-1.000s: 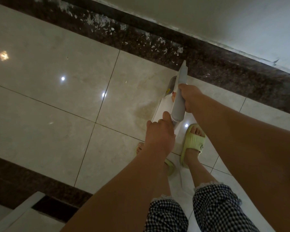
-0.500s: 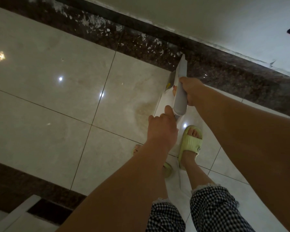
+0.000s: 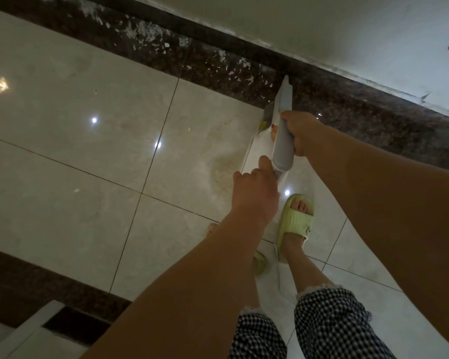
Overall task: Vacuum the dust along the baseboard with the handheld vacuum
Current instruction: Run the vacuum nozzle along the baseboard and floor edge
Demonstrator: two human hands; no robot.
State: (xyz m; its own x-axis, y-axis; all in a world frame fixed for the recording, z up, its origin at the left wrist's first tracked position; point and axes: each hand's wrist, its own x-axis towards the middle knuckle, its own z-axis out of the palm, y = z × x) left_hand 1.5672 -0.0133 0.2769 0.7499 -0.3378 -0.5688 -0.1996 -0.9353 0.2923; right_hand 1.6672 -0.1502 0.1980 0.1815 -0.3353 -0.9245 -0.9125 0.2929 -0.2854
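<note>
White dust (image 3: 145,35) litters the dark baseboard (image 3: 218,66) at 11 o'clock. Left hand (image 3: 254,193) grasps the vacuum (image 3: 283,141) rear; right hand (image 3: 300,130) grips its body at 1 o'clock, nozzle touching the baseboard.

Glossy beige tile floor (image 3: 88,156) left of hands lies open. Ahead, dark speckled stone baseboard (image 3: 360,110) and white wall (image 3: 322,29) block passage; pale-green slippers (image 3: 296,218) below.
</note>
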